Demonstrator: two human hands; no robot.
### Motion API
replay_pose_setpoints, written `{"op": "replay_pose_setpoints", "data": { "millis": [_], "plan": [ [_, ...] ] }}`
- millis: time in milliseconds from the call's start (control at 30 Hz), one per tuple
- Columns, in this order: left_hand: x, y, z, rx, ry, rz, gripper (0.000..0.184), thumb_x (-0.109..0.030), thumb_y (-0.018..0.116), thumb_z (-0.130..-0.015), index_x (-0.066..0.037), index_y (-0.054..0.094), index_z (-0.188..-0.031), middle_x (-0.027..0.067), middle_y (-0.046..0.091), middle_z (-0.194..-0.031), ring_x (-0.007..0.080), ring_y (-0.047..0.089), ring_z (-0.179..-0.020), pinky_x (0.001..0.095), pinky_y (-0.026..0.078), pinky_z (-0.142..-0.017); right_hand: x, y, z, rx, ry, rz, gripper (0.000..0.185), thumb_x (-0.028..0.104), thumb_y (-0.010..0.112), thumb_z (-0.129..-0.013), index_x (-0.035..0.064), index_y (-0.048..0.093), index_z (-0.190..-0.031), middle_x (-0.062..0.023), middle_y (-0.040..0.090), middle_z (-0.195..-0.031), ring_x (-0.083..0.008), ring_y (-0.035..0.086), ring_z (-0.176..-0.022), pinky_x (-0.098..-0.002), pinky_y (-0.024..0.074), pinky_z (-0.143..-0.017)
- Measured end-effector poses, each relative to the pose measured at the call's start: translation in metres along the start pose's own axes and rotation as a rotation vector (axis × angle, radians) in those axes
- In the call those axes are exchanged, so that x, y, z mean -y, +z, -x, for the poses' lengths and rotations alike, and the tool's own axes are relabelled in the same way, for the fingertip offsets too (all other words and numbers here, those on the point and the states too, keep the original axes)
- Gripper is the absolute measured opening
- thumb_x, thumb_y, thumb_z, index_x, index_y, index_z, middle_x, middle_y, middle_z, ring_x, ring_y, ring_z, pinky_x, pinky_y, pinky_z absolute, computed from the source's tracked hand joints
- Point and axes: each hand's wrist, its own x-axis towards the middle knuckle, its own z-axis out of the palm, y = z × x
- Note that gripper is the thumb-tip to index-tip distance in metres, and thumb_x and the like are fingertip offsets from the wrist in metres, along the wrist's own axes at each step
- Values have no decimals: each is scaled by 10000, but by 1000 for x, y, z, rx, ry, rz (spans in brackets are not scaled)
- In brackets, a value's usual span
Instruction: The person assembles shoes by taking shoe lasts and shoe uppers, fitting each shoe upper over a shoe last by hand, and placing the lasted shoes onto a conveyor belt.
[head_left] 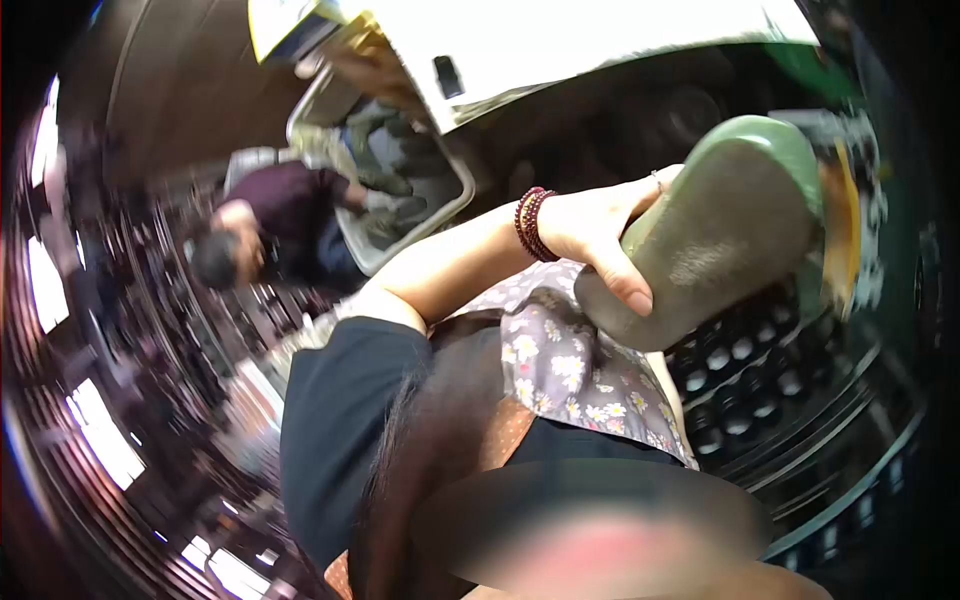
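My left hand (605,235), with beaded bracelets at the wrist and a ring, comes in from the left. It grips a green shoe-shaped piece (715,240) by its lower left edge. The thumb presses on its brownish-grey flat face, and the fingers pass behind it. The piece is tilted, its wide rounded end at the upper right. My right hand is not visible. Just below the piece is a floral apron (570,370) on my body.
A bright white surface (600,40) with a small black object (448,76) crosses the top. Left of it, a person in a dark top (285,205) reaches into a grey bin (458,185) of greenish pieces. Dark racks with round shapes stand at the lower right.
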Motion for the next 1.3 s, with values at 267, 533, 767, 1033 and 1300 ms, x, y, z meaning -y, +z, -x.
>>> {"op": "replay_pose_setpoints", "data": {
  "millis": [267, 533, 767, 1033, 1300],
  "plan": [
    [121, -5, 136, -864, 368, -30, 773, -201, 779, -679, -22, 353, -1298, 97, 480, -1210, 180, 446, -1143, 355, 363, -989, 30, -71, -55, 270, -169, 243, 195, 155, 593, -849, 10, 661, -960, -116, 673, -892, -165, 632, -803, -285, 498, -738],
    [253, -225, 337, -1698, 544, 785, 496, -223, 714, -741, 16, 512, -1126, 127, 614, -998, 253, 625, -870, 405, 513, -810, 306, 56, -12, 377, -135, 262, 258, 161, 565, -883, 18, 591, -1097, -125, 655, -914, -182, 639, -741, -289, 532, -667],
    [254, -298, 399, -2355, -269, 653, 850, -43, 608, -706, -95, 169, -1432, 229, 380, -1359, 329, 473, -1193, 378, 399, -1013, 393, 140, 21, 579, -334, 440, 232, 150, 582, -881, 15, 607, -1068, -87, 647, -887, -138, 617, -708, -265, 515, -647],
    [263, -380, 505, -1828, 556, 893, 171, -155, 564, -796, -76, 474, -674, 55, 461, -577, 212, 498, -504, 334, 449, -500, 426, 127, 36, 510, -403, 708, 237, 127, 577, -853, -2, 627, -1045, -94, 663, -873, -147, 623, -757, -271, 503, -711],
    [214, -266, 629, -1894, 922, 673, 382, -350, 492, -920, -8, 566, -1075, 114, 618, -1106, 194, 592, -1019, 314, 482, -858, 434, 105, 10, 450, -327, 643, 277, 195, 595, -821, -6, 633, -1007, -100, 667, -845, -158, 624, -674, -299, 507, -654]
  ]
}}
